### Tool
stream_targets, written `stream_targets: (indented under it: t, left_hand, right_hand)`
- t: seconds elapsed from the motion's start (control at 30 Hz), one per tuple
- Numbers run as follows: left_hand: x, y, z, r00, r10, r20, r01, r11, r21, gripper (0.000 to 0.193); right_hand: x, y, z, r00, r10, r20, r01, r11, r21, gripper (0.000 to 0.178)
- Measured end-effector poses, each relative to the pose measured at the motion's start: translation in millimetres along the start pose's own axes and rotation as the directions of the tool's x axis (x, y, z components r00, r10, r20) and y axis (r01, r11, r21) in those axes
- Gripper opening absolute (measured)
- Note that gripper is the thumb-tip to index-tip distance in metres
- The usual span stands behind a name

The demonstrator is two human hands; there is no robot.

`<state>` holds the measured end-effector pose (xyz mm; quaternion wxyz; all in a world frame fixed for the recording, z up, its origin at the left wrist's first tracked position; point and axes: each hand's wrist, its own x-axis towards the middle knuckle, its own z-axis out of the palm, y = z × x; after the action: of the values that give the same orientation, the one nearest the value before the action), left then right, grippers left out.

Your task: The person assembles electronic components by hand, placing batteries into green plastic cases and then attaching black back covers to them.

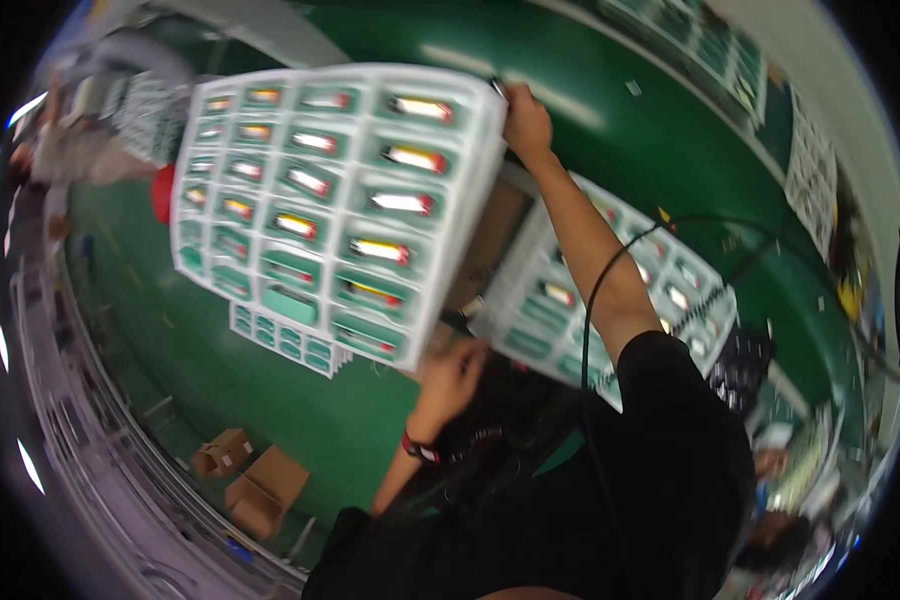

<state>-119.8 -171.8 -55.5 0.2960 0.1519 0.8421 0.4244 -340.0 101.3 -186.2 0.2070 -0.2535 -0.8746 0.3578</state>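
The right hand (pixel 527 122) is at the upper right corner of a large white tray (pixel 462 190), its fingers curled in and pinching the rim, with a small dark object (pixel 498 88) close to the fingertips. The left hand (pixel 450 378), with a dark and red band (pixel 422 449) at its wrist, is at the tray's lower right corner. Its fingers look bent rather than spread, but blur hides their tips, and I cannot tell whether they grip the rim or only rest against it

The tray is raised and tilted in front of the person, its face turned toward the camera. Its green-lined compartments stand in rows, and most hold a slim piece (pixel 400 203) in red, yellow or pale tones; a few low on the left look plain green

Under the right forearm lies a second white tray (pixel 515 315) with similar compartments, and a black cable (pixel 587 330) loops across it. More small-celled trays (pixel 285 338) show below the raised tray's lower edge. Two open cardboard boxes (pixel 267 492) sit on the green floor (pixel 350 440) at lower left
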Motion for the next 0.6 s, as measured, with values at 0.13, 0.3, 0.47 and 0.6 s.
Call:
stream_targets:
  t: [0.13,0.3,0.47,0.6]
  left_hand:
    - [22.3,-23.0,10.2,0.982,0.187,-0.036,-0.176,0.962,0.211,0.019]
    - [75.0,-4.3,40.6,0.890,0.439,0.123,-0.453,0.820,0.350,0.026]
    - [76.6,17.2,57.5,0.752,0.484,0.447,-0.655,0.619,0.433,0.025]
    - [85.2,-12.1,70.3,0.744,0.543,0.390,-0.669,0.605,0.432,0.026]
  right_hand:
    - [-111.4,-39.9,-105.5,0.925,0.263,0.274,-0.374,0.509,0.775,0.018]
    - [-246.2,-37.1,-196.5,0.683,0.462,0.565,-0.571,-0.144,0.808,0.033]
    - [-302.6,-44.7,-228.7,0.698,0.461,0.548,-0.591,-0.062,0.804,0.033]
    - [-309.9,-39.1,-228.3,0.727,0.436,0.531,-0.585,-0.010,0.811,0.029]
